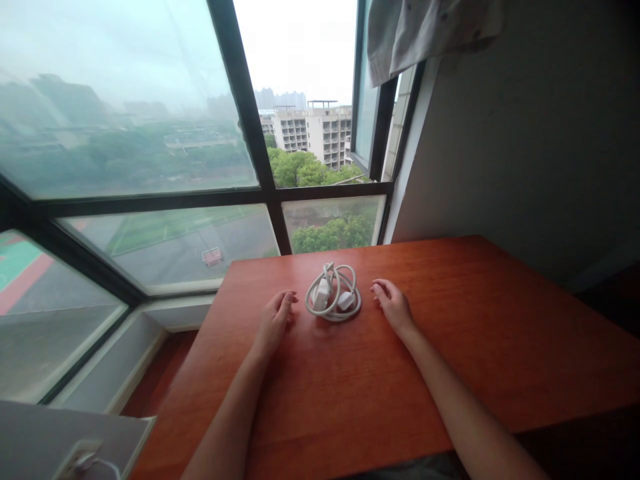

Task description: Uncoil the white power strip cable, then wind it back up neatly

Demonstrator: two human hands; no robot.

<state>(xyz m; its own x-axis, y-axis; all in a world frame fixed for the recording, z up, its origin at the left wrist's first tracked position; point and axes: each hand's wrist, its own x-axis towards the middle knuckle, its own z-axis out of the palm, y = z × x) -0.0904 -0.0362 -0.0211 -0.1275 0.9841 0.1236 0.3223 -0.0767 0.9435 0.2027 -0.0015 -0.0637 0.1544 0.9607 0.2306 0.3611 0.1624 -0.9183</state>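
A coiled white cable point(334, 317) lies on the reddish-brown wooden table, with white block-shaped ends resting inside its loops; they look like a plug and a socket block point(321, 293). To the left of the coil, my left hand point(275, 320) rests on the tabletop, fingers loosely bent and holding nothing. On the other side is my right hand point(394, 305), also empty, its fingers slightly curled and apart. Neither hand touches the cable; a small gap separates each from it.
The wooden table point(480, 333) reaches to the windows point(320, 193), where one sash stands open. Cloth point(430, 33) hangs at the upper right beside a grey wall point(525, 133). At the lower left, a wall socket point(83, 460) has a white plug in it.
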